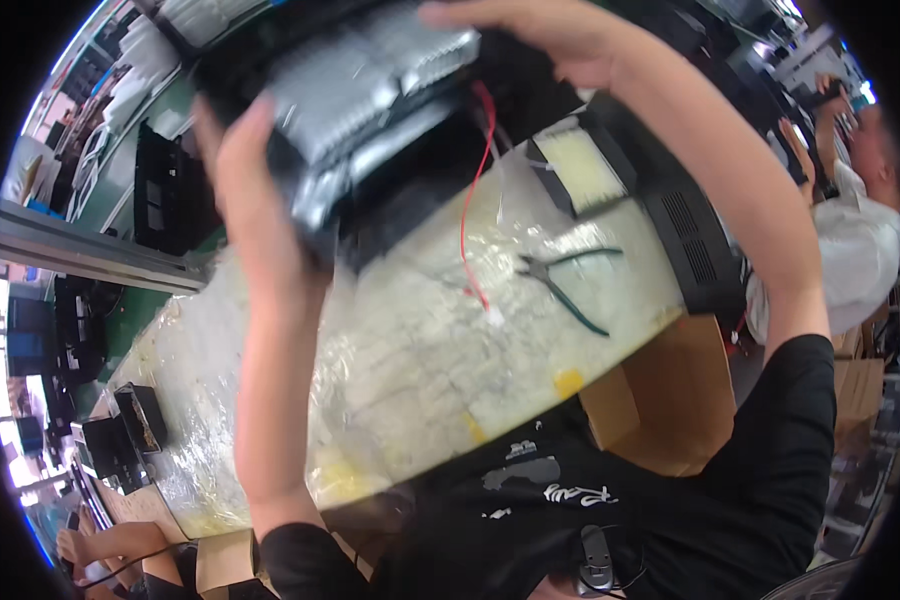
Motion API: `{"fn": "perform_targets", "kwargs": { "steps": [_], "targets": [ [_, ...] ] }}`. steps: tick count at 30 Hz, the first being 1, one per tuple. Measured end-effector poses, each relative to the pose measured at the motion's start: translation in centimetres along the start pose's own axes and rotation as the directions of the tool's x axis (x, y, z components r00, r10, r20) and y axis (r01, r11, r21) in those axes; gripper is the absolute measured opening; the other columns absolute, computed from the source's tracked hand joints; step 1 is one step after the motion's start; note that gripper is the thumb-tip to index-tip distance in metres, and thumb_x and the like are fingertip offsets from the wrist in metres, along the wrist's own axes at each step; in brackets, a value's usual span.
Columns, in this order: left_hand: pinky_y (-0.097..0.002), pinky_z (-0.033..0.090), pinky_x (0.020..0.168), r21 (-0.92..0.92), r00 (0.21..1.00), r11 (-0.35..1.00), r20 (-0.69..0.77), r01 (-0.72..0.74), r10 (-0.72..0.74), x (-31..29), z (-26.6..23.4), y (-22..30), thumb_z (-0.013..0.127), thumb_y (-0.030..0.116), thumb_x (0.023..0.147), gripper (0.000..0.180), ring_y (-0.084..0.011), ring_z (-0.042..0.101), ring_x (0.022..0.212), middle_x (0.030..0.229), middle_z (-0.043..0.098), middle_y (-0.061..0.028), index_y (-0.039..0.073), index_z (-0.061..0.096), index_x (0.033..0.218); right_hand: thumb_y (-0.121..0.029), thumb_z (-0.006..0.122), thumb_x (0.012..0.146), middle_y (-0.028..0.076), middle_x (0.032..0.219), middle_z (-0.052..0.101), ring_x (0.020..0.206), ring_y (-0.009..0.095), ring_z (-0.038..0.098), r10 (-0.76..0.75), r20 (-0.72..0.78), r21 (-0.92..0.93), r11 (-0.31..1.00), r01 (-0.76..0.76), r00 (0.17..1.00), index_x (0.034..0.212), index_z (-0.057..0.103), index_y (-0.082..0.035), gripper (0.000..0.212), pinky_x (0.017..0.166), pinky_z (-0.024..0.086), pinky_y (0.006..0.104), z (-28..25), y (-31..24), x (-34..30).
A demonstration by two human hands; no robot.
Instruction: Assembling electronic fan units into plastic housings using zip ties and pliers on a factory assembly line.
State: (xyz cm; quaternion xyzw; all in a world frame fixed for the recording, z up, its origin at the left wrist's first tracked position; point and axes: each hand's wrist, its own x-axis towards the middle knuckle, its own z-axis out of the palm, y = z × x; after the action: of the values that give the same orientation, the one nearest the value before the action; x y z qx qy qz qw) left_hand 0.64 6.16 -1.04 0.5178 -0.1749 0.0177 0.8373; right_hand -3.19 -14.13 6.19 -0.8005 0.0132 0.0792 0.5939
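Note:
Up at the far edge of the table, my left hand [250,170] and my right hand [560,40] hold a dark unit with a silver, ridged metallic block [370,85] between them. My left fingers wrap its left end, while my right hand grips its far right side. Motion blurs the unit, so its exact kind is unclear. From it hangs a red wire [464,225], whose white connector [494,316] rests on the table. Nearer to me on the right lies a pair of pliers [555,278] with dark green handles, spread apart.
Plastic film covers the table [390,380]. At its right stand a black frame with a pale yellow panel [582,168] and a vented black case [685,235]. A cardboard box [670,400] sits below the near edge. Small black bins [135,420] stand left; a co-worker [855,240] is at right.

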Motion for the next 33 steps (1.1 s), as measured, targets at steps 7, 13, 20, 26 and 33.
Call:
{"fn": "perform_targets", "kwargs": {
  "steps": [7,13,20,26,33],
  "targets": [
    [-0.0347,0.037,0.102,-0.067,0.996,0.997,0.090,0.035,-0.029,18.7,4.9,-18.0,0.069,0.030,0.076,0.091,-0.0274,0.048,0.117,0.128,0.050,-0.0162,0.008,0.028,0.154,-0.071,0.063,0.076,0.017,0.155,0.025,0.141,0.029,0.021,0.203,-0.198,-0.007,0.978,-0.208,0.959,0.151,0.031,-0.009,0.103,0.109,0.017,0.0509,-14.4,8.1,14.8],
    [-0.0450,0.026,0.116,0.099,0.936,0.932,-0.006,0.350,-0.351,21.6,7.3,-26.2,0.065,0.049,0.072,0.100,-0.0446,0.026,0.143,0.159,0.014,-0.0256,0.023,0.020,0.158,-0.084,0.062,0.066,0.015,0.165,0.002,0.151,0.033,-0.001,0.326,-0.195,-0.138,0.925,-0.355,0.925,0.158,0.014,-0.020,0.122,0.114,-0.003,0.0624,-20.3,14.0,20.0],
    [-0.0512,0.033,0.108,0.842,0.926,0.540,-0.209,0.006,0.316,19.5,2.1,-19.1,0.063,0.068,0.078,0.095,-0.0436,0.038,0.132,0.138,0.043,-0.0312,-0.006,0.044,0.135,-0.083,0.052,0.077,0.020,0.160,0.021,0.148,0.035,0.021,-0.015,-0.481,-0.755,0.515,-0.406,0.876,0.156,0.024,-0.015,0.108,0.119,0.021,0.0431,-27.8,13.9,22.4],
    [-0.0489,0.027,0.112,0.571,0.662,0.496,-0.749,0.654,-0.011,19.7,-9.2,-19.9,0.053,0.080,0.077,0.108,-0.0414,0.036,0.133,0.140,0.042,-0.0310,-0.012,0.049,0.133,-0.065,0.053,0.089,0.030,0.138,0.050,0.132,0.043,0.045,-0.317,-0.445,-0.852,0.437,-0.287,0.838,0.138,0.046,0.007,0.088,0.112,0.035,0.0406,-21.2,9.8,20.7],
    [-0.0439,0.030,0.114,0.536,0.730,0.586,-0.667,0.608,-0.147,23.4,-10.5,-20.3,0.074,0.079,0.057,0.118,-0.0358,0.043,0.133,0.141,0.049,-0.0258,-0.011,0.053,0.131,-0.042,0.065,0.090,0.018,0.109,0.068,0.098,0.025,0.065,-0.283,-0.093,-0.916,0.401,0.030,0.955,0.137,0.050,-0.005,0.062,0.085,0.051,0.0353,-17.4,10.0,17.4]
  ]
}}
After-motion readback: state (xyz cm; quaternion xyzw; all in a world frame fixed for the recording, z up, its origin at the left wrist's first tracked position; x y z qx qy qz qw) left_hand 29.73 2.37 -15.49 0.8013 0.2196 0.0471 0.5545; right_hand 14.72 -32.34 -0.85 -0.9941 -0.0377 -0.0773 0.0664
